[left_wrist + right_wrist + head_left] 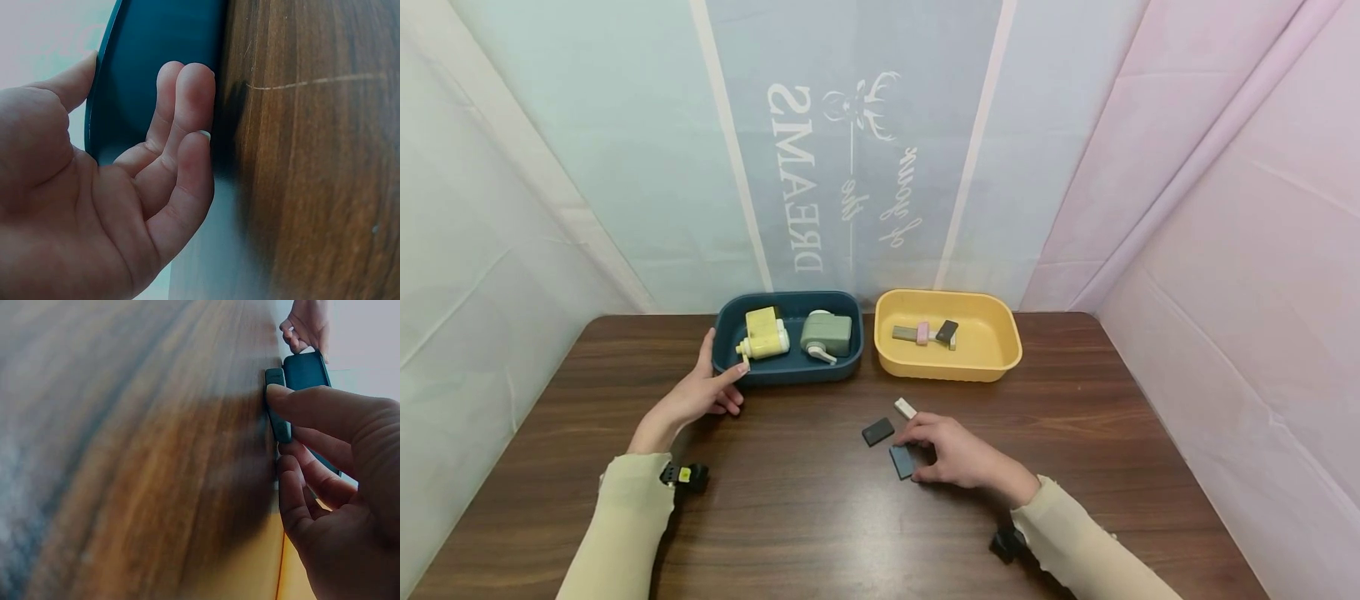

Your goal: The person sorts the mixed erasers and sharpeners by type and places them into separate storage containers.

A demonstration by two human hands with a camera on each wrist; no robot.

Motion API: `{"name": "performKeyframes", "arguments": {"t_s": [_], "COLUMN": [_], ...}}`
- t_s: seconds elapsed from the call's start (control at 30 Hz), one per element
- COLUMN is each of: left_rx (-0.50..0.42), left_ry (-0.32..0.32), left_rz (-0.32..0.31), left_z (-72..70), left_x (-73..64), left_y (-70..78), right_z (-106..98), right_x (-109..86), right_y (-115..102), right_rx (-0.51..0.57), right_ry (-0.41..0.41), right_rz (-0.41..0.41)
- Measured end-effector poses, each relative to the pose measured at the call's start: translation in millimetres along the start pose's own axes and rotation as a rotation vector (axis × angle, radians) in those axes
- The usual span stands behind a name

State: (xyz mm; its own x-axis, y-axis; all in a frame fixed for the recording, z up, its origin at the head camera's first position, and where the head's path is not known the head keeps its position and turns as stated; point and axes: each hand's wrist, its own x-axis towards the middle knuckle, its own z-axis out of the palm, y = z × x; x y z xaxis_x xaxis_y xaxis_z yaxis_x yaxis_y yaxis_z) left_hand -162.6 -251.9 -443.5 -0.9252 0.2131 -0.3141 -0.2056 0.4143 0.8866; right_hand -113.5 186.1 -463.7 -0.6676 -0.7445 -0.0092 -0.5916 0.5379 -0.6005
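Note:
My right hand (955,452) pinches a small flat blue-grey block (901,462) between thumb and fingers, low over the table. In the right wrist view, the thumb lies on one end of the block (277,405). Beside it lie a black flat piece (877,432) and a small white piece (906,408). At the front left corner of a dark blue bin (797,377), my left hand (696,392) grips the rim. Its thumb reaches over the edge, while in the left wrist view the other fingers (195,94) curl beside the outer wall.
The blue bin holds a yellow device (765,337) and a green device (827,333) with a white crank-like arm. A yellow bin (951,368) to its right contains a grey-brown stick (904,332), a pink piece (922,333) and a black piece (947,331). Fabric curtains (880,167) surround the table.

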Motion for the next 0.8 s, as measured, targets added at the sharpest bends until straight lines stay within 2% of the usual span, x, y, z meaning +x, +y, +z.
{"name": "performKeyframes", "arguments": {"t_s": [0.43, 0.8], "left_rx": [0.013, 0.02], "left_ry": [0.004, 0.005], "left_rz": [-0.003, -0.001], "left_z": [-0.1, 0.6], "left_x": [-0.7, -0.2], "left_y": [1.3, 0.4], "right_z": [-2.3, -15.8], "right_x": [1.0, -2.0], "right_y": [-4.8, -9.6], "right_rx": [-0.006, -0.033], "right_ry": [-0.008, 0.057], "right_rz": [0.047, 0.047]}}
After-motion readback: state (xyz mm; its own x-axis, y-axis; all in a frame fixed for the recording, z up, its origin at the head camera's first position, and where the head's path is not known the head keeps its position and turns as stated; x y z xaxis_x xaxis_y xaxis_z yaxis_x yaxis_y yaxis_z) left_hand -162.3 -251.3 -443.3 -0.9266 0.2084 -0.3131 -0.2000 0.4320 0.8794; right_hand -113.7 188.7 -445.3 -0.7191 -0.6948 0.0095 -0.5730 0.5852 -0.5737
